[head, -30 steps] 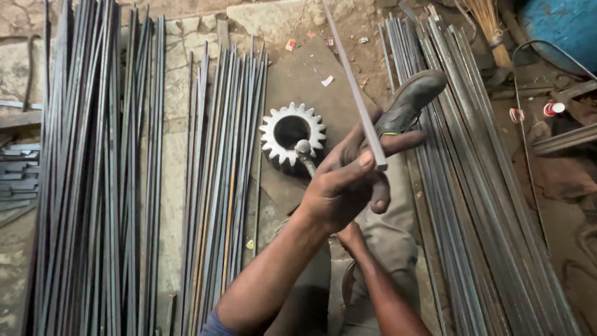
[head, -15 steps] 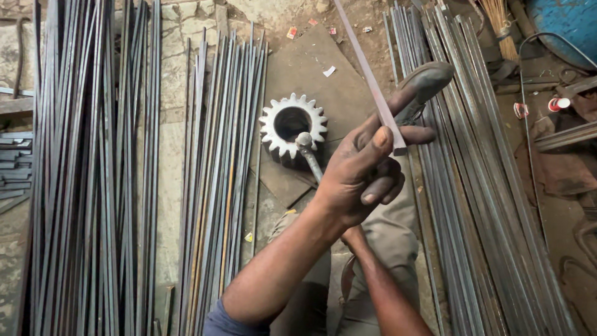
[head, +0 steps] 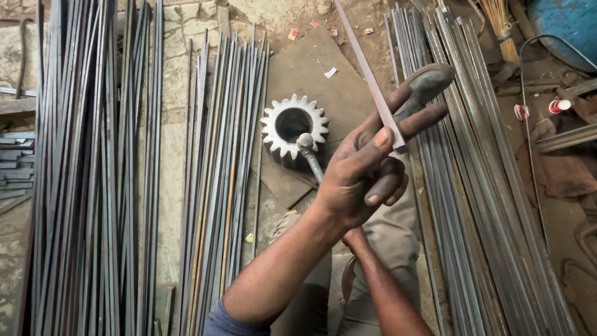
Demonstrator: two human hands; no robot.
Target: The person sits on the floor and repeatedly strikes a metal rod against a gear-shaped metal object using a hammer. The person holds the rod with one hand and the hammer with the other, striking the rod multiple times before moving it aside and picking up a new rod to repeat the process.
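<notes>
Flat steel strip (head: 372, 81) pinched at near end by left hand (head: 364, 177), thumb and forefinger gripping, aimed far. Right hand hidden beneath, grip unclear. Toothed gear (head: 293, 127) just left. Step judged: positioning strip; next needs steady alignment.

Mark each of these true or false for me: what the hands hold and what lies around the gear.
1. The left hand pinches a flat metal strip between its fingers. True.
2. The toothed gear stands on top of the rod bundle at the left. False: it sits on a flat plate on the ground, between the bundles.
3. A hammer head rests at the gear's rim. True.
4. The right hand holds the strip too. False: only its forearm shows; the hand is hidden behind the left one.
5. Long rods lie left of the gear. True.
</notes>
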